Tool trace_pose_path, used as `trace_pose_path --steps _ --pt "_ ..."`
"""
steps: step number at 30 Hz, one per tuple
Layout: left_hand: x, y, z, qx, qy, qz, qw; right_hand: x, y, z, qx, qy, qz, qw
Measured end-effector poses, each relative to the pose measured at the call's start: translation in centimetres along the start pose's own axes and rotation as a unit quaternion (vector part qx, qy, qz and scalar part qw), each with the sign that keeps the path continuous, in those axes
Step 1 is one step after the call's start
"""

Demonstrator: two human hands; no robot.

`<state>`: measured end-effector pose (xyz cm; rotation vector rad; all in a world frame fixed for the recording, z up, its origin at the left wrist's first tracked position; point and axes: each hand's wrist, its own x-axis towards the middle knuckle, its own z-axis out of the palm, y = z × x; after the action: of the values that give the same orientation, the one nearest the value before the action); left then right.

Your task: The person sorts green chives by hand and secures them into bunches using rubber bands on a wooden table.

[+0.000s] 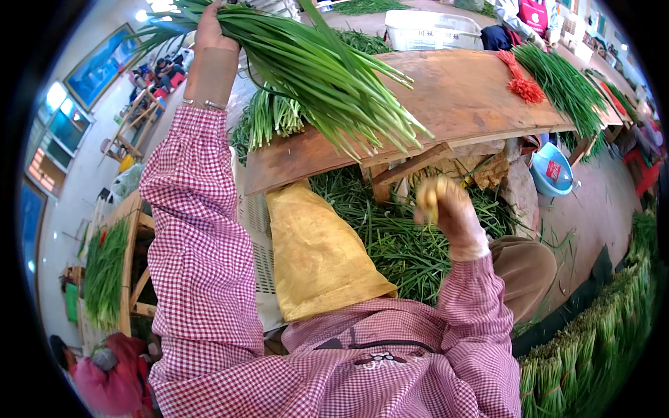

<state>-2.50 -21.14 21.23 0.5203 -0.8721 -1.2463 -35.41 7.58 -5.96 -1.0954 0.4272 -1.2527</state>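
My left hand is raised at the upper left, its fingers wrapped round a large loose bunch of green chives. The pale stem ends fan out over the wooden board, pointing toward the near right. My right hand hangs in the air in front of the board's near edge, above the loose greens. Its fingers look curled and carry yellow coverings, but motion smears them; whether anything is in them cannot be made out. Another bunch of chives lies at the board's left end, partly under the held one.
Red ties and a pile of chives lie at the board's right end. Loose leaves heap below. A yellow cloth covers my lap. A blue basin stands right; tied bundles line the lower right. Another person works opposite.
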Motion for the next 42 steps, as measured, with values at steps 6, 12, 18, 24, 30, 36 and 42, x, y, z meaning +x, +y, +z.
trace_pose_path --steps 6,12,18,24,30,36,42 --pt "2.8 -0.8 -0.8 0.002 -0.063 0.032 0.998 -5.6 1.3 -0.8 -0.389 0.242 0.054 0.887" --pt "-2.9 -3.8 4.0 -0.017 -0.037 0.061 0.997 2.3 -8.2 9.4 -0.273 0.241 0.054 0.930" --pt "-6.1 -5.2 8.2 -0.040 -0.027 0.031 0.998 5.2 -7.6 8.5 -0.198 0.245 -0.029 0.949" --pt "-6.8 -4.2 8.6 -0.013 -0.006 0.076 0.997 5.8 -6.7 8.1 -0.279 0.237 -0.044 0.929" --pt "-1.5 -2.2 3.8 -0.049 -0.093 0.054 0.993 0.0 -0.8 1.2 -0.444 0.203 0.041 0.872" --pt "-3.3 -0.8 5.2 -0.053 -0.032 0.058 0.996 -9.8 9.8 -9.6 -0.764 -0.137 0.397 0.489" --pt "-2.4 -1.2 4.1 -0.040 -0.057 0.066 0.995 2.6 -3.3 5.2 -0.245 0.243 -0.015 0.938"
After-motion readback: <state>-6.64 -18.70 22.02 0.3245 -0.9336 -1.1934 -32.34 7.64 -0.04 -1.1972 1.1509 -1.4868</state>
